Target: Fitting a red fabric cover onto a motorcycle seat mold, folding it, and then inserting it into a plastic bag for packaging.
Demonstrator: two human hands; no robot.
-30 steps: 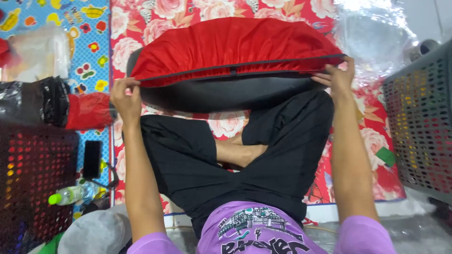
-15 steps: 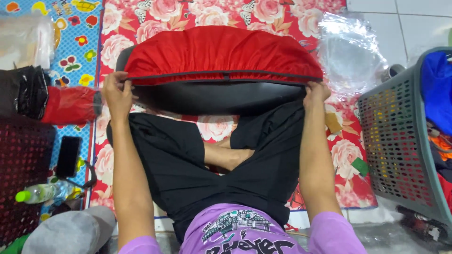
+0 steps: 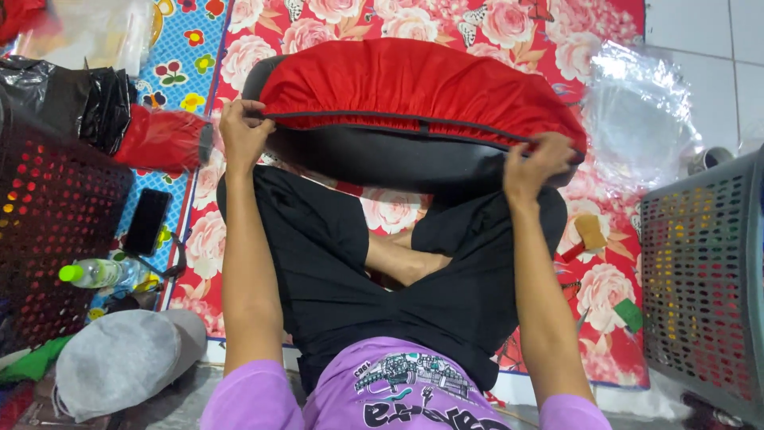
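Both the left hand [image 3: 241,134] and the right hand [image 3: 535,163] are closed, pinching the red cover [image 3: 414,87] stretched over the black seat cushion [image 3: 382,159]. Left of the left hand lie a red-and-black bundle [image 3: 159,139] and a phone [image 3: 147,221]; right of the right hand, crumpled clear plastic [image 3: 637,119] and a grey perforated basket [image 3: 704,287] hem it in.

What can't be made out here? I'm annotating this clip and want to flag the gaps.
- Head view: the fingertips of the left hand and right hand are curled under the red fabric cover's hem.
- The black padded seat has its top hidden by that cover.
- The grey perforated plastic basket is cut off by the right edge; its contents are unseen.
- The clear plastic bag is crumpled; contents unclear.
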